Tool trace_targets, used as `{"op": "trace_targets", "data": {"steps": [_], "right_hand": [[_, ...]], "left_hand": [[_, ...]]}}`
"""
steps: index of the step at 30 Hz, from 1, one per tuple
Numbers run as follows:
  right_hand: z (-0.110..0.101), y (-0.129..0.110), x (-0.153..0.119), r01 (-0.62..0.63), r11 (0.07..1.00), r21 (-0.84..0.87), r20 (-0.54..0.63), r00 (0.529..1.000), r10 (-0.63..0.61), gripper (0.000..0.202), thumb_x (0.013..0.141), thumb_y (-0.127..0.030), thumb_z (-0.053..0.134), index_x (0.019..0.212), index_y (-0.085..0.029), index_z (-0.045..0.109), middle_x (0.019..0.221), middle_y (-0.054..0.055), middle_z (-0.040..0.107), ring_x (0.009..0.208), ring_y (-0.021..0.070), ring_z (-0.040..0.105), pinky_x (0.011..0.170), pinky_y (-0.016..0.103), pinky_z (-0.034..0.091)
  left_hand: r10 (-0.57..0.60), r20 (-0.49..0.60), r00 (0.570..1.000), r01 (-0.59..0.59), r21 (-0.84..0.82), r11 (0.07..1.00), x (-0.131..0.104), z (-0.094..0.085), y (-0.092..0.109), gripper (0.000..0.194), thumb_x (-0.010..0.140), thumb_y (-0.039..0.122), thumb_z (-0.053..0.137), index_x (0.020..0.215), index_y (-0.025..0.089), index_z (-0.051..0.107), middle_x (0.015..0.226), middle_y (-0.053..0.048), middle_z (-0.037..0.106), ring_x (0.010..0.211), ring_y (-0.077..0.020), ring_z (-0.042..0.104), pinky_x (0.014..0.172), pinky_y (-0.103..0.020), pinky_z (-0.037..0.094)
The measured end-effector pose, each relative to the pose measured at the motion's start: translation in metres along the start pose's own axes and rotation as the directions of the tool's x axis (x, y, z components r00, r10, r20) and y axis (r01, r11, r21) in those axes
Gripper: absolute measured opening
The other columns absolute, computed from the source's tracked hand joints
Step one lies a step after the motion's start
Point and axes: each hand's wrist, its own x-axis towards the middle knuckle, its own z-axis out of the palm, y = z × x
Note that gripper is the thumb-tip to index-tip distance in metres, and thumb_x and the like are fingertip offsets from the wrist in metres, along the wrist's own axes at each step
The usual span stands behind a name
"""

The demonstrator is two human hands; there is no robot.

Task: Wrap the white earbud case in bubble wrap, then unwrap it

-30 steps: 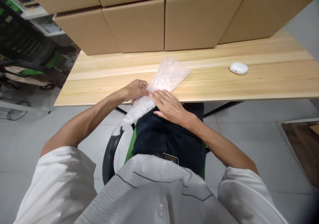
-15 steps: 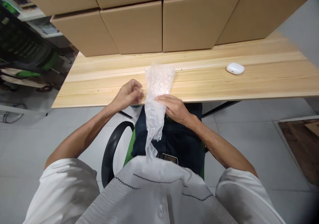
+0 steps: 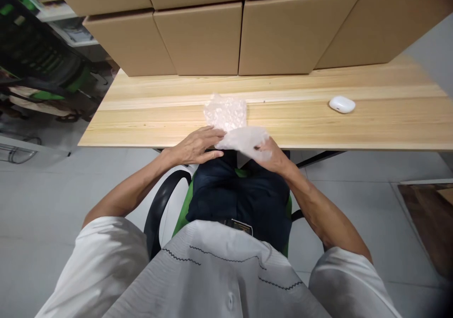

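Note:
A sheet of clear bubble wrap [image 3: 226,112] lies partly on the near edge of the wooden table [image 3: 148,120]; its near end is folded up over itself. My right hand [image 3: 274,157] grips that folded end at the table's edge. Flat beside it, my left hand [image 3: 196,146] presses on the wrap's left side with the fingers stretched out. I sit on a green and black chair [image 3: 163,205], in dark trousers and a white shirt.
A white earbud case [image 3: 341,104] rests on the table to the right. Several brown cardboard boxes [image 3: 201,37] are stacked along the table's back. A dark chair and clutter [image 3: 38,72] stand at the far left. Grey tiled floor lies below.
The hanging end of the bubble wrap has been lifted from my lap and folded up onto the table edge by my right hand. My left hand moved right onto the wrap.

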Motion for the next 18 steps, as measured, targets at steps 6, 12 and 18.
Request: {"op": "trace_targets", "data": {"steps": [6,12,18], "right_hand": [[-0.011,-0.005,0.036,-0.215,0.959,0.187,-0.051,0.972,0.228,0.026,0.09,-0.051,0.08,0.081,-0.026,0.079,0.087,0.001,0.082,0.085,0.0246,0.074,0.082,0.036,0.061],[-0.018,-0.005,0.063,-0.364,0.881,0.301,0.136,0.931,0.338,0.035,0.08,-0.056,0.092,0.078,-0.024,0.078,0.077,0.001,0.077,0.073,0.019,0.068,0.068,0.029,0.058],[-0.022,-0.003,0.072,-0.335,0.936,0.103,0.216,0.927,0.308,0.045,0.087,-0.058,0.086,0.067,-0.023,0.065,0.066,-0.002,0.061,0.064,0.0136,0.052,0.06,0.026,0.041]], "left_hand": [[-0.228,-0.255,0.94,0.191,-0.161,0.968,0.011,0.018,0.02,0.063,0.118,0.073,0.048,0.076,0.026,0.051,0.079,-0.004,0.061,0.08,-0.023,0.062,0.084,-0.04,0.052],[-0.401,-0.353,0.846,0.277,-0.351,0.894,0.02,0.027,0.023,0.069,0.111,0.078,0.057,0.069,0.025,0.04,0.073,0.001,0.046,0.071,-0.0174,0.048,0.072,-0.036,0.038],[-0.557,-0.397,0.729,0.337,-0.501,0.797,0.028,0.039,0.017,0.049,0.107,0.067,0.065,0.084,0.026,0.051,0.08,0.002,0.053,0.078,-0.0172,0.051,0.072,-0.032,0.041]]}}
